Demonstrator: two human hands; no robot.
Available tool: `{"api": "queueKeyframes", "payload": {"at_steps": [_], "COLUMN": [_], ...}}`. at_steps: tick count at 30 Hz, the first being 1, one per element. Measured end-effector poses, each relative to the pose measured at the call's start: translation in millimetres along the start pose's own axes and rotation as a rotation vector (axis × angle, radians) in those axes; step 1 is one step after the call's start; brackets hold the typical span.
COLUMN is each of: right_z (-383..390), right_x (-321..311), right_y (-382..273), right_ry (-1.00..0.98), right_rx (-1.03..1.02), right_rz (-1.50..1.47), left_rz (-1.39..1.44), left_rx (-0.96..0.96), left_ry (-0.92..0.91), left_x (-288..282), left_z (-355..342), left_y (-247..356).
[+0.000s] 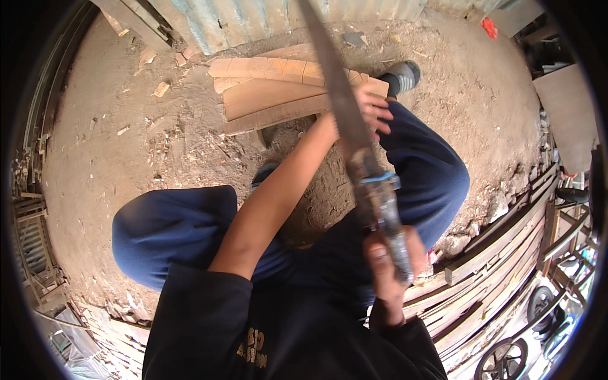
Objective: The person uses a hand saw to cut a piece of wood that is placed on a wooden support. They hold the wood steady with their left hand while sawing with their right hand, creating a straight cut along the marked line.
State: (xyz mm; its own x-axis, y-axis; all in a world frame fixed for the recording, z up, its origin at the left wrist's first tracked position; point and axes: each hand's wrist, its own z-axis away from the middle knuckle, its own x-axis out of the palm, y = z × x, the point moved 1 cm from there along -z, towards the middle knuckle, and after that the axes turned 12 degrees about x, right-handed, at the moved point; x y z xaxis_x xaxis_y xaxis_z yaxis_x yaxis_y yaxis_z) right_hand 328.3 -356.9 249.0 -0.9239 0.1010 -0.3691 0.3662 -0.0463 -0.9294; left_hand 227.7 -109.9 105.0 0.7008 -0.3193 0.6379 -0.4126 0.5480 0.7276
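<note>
My right hand grips a handsaw by its handle, wrapped in worn grey material with a blue band. Its long rusty blade points upward across the view, slightly blurred. My left hand, partly hidden behind the blade, is at the right end of a small stack of pale boards, fingers spread apart. The top piece carries several crosswise lines. The boards lie on a low support between my feet, mostly hidden under them.
My bent legs are on either side, a sandalled foot beside the boards. A corrugated metal sheet stands beyond. Stacked planks lie at the right, with wheels behind them. Wood scraps litter the dirt floor.
</note>
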Motion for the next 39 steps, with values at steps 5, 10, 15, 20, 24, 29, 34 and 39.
{"api": "queueKeyframes", "payload": {"at_steps": [5, 10, 15, 20, 24, 29, 34, 39], "right_z": [4.7, -29.8, -62.0, -100.5, -121.9, -120.7, -125.7, -131.8], "right_x": [-75.8, -140.6, -140.9, -107.6, -78.8, -23.6, 16.8, 35.9], "right_y": [4.5, -49.2, -51.2, -14.1, 30.2, 57.9, 81.3, 99.0], "right_ry": [0.247, 0.149, 0.191, 0.214, 0.276, 0.094, -0.116, -0.182], "right_rx": [-0.216, -0.281, -0.255, -0.094, -0.084, 0.147, 0.299, 0.339], "right_rz": [-0.053, -0.48, -0.426, -0.435, -0.157, -0.172, -0.139, -0.06], "left_rz": [-1.353, -2.024, -2.345, -2.322, -2.302, -2.343, -2.381, -2.136], "left_rx": [-0.107, -0.123, -0.436, -0.56, -0.488, -0.362, -0.047, -0.13], "left_ry": [-0.369, -0.317, -0.243, -0.115, -0.107, -0.09, 0.073, 0.185], "left_x": [57.1, -16.0, -79.3, -132.3, -153.7, -189.4, -230.4, -254.0], "left_z": [32.6, 36.4, 92.7, 138.0, 128.2, 98.3, 72.2, 47.9], "left_y": [34.6, 98.2, 151.1, 172.7, 166.6, 156.4, 146.1, 133.0]}}
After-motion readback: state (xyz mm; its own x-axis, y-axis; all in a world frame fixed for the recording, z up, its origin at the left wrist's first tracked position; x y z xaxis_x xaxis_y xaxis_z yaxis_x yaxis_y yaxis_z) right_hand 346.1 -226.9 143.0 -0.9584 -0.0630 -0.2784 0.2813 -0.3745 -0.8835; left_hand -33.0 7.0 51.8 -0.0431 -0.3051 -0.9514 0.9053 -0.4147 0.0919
